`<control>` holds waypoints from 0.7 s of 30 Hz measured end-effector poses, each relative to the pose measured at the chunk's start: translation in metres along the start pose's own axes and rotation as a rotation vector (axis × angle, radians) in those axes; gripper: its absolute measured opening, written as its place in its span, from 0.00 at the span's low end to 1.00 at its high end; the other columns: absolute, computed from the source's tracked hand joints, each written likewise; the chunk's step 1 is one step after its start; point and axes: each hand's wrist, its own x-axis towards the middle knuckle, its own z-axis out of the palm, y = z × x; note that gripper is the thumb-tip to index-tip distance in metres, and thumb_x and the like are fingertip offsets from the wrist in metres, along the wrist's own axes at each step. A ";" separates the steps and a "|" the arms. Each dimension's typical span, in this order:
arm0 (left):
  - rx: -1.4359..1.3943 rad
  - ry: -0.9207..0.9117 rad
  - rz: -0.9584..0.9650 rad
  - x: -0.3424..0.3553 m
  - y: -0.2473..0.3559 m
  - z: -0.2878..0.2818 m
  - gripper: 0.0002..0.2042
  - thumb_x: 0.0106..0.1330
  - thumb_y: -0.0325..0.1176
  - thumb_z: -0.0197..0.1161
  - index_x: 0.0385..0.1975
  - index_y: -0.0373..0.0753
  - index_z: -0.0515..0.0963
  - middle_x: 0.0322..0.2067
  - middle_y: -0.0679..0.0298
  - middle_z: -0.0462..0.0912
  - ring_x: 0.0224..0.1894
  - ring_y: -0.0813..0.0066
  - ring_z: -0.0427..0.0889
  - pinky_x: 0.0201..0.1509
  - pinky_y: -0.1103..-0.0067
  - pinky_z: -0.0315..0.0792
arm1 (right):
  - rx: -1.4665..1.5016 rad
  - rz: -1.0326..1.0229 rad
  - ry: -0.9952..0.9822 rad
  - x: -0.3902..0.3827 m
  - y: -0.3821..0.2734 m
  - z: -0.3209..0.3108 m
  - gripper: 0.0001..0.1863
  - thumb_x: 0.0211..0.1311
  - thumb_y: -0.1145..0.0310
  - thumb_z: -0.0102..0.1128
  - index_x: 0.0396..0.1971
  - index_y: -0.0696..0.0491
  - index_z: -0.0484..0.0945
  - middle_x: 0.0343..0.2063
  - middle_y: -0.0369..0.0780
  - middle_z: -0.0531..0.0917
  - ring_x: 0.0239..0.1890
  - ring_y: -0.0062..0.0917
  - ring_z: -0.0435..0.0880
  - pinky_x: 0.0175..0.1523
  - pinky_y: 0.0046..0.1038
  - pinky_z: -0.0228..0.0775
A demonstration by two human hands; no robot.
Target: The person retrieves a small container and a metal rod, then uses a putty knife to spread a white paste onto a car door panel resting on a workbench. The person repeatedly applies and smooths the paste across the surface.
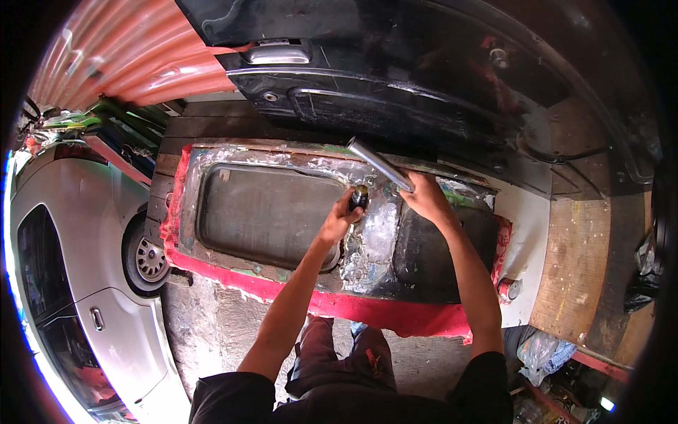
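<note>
A worn vehicle door panel (381, 233) lies flat in front of me, its paint patchy and scraped, with a large recessed window area on the left. My left hand (340, 220) is closed around a short dark cylinder (359, 196) with a brownish top, held on or just over the panel's middle; which of the two I cannot tell. In my right hand (426, 196) is a silver metal tube (378, 162), tilted up to the left above the panel's far edge. The tube's lower end is hidden in the fist.
Red cloth (395, 314) lies under the panel on a wooden-plank table (212, 126). A large black vehicle panel (367, 63) stands behind. At left is a silver car (92, 212); a small can (509, 289) stands at right. Plastic bags (537, 351) and clutter sit lower right.
</note>
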 end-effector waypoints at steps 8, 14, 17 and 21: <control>0.005 -0.006 0.004 -0.003 0.005 0.004 0.33 0.68 0.25 0.59 0.69 0.29 0.50 0.44 0.65 0.73 0.42 0.78 0.72 0.51 0.82 0.68 | 0.066 -0.026 0.114 -0.001 0.015 0.008 0.19 0.51 0.69 0.65 0.45 0.57 0.78 0.30 0.51 0.82 0.35 0.45 0.83 0.41 0.39 0.73; -0.029 -0.084 0.015 0.001 -0.005 -0.003 0.32 0.68 0.25 0.59 0.68 0.30 0.52 0.43 0.67 0.73 0.42 0.79 0.72 0.50 0.82 0.68 | -0.276 -0.035 -0.143 -0.006 0.010 0.006 0.16 0.51 0.69 0.66 0.42 0.54 0.79 0.30 0.51 0.82 0.36 0.45 0.83 0.40 0.40 0.74; -0.078 -0.038 0.017 -0.002 -0.012 -0.005 0.29 0.66 0.26 0.62 0.66 0.34 0.59 0.47 0.65 0.76 0.47 0.76 0.74 0.56 0.76 0.69 | -0.209 -0.101 0.016 0.001 0.016 -0.003 0.17 0.52 0.69 0.66 0.43 0.54 0.79 0.30 0.51 0.83 0.36 0.45 0.83 0.39 0.41 0.74; -0.002 -0.064 0.024 -0.003 -0.005 0.000 0.31 0.68 0.24 0.59 0.68 0.33 0.53 0.43 0.68 0.74 0.42 0.80 0.73 0.51 0.81 0.68 | 0.201 0.075 0.249 0.006 0.011 -0.016 0.15 0.54 0.70 0.60 0.42 0.59 0.77 0.28 0.53 0.81 0.33 0.46 0.83 0.37 0.41 0.73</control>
